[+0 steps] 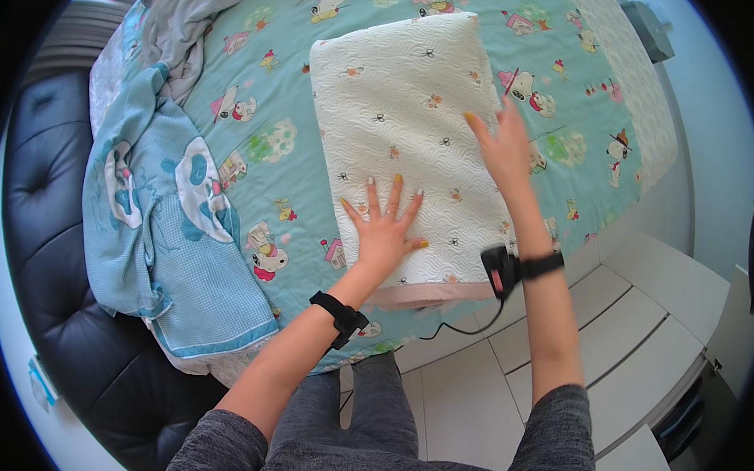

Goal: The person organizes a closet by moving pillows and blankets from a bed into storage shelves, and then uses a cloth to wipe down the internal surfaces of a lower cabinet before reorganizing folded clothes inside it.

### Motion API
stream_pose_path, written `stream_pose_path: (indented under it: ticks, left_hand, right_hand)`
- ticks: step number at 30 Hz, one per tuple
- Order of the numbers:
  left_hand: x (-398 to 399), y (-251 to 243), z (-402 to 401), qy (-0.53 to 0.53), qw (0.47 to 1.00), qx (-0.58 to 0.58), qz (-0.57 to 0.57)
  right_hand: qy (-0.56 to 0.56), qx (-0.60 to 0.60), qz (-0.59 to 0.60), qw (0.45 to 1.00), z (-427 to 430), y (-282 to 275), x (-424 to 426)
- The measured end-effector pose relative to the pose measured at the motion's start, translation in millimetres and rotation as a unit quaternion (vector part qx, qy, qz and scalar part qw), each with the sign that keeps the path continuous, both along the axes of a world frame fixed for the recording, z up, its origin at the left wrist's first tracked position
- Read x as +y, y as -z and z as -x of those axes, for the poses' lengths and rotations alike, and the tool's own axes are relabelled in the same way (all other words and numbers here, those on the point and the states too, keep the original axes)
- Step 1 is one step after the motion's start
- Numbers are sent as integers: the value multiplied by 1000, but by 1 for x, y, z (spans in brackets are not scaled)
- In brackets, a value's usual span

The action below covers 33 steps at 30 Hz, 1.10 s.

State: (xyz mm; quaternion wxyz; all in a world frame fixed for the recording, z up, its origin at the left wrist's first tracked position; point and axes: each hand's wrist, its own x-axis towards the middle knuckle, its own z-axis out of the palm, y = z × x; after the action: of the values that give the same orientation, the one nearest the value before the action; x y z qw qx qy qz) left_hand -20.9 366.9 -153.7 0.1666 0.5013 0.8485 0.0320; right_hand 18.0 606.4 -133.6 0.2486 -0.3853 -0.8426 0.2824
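Observation:
A white quilted cloth (412,112) with small flower and bow prints lies folded into a rough rectangle on a green cartoon-print bed cover (280,151). A pink band runs along its near edge. My left hand (382,226) rests flat on the near part of the cloth, fingers spread. My right hand (503,140) is at the cloth's right edge, slightly blurred, with thumb and fingers apart; whether it touches the cloth is unclear. Both wrists wear black straps with small devices.
A blue waffle-textured garment (195,279) with panda patches lies on the left of the bed, below a crumpled grey cloth (172,35). A black tufted headboard (49,180) stands along the left side. White panelled furniture (598,330) is at the lower right.

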Motion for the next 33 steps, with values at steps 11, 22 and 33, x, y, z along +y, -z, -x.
stream_pose_path:
  ticks: [11,22,33]
  left_hand:
    - [-24,-4,-24,47,998,-29,-43]
    - [-25,11,-31,31,997,-41,-64]
    - [-33,27,-30,28,993,-46,-104]
  right_hand:
    - [88,-270,-13,959,59,41,49]
    - [-84,-165,554,812,-15,61,78]
    - [-41,-1,715,697,-20,57,57]
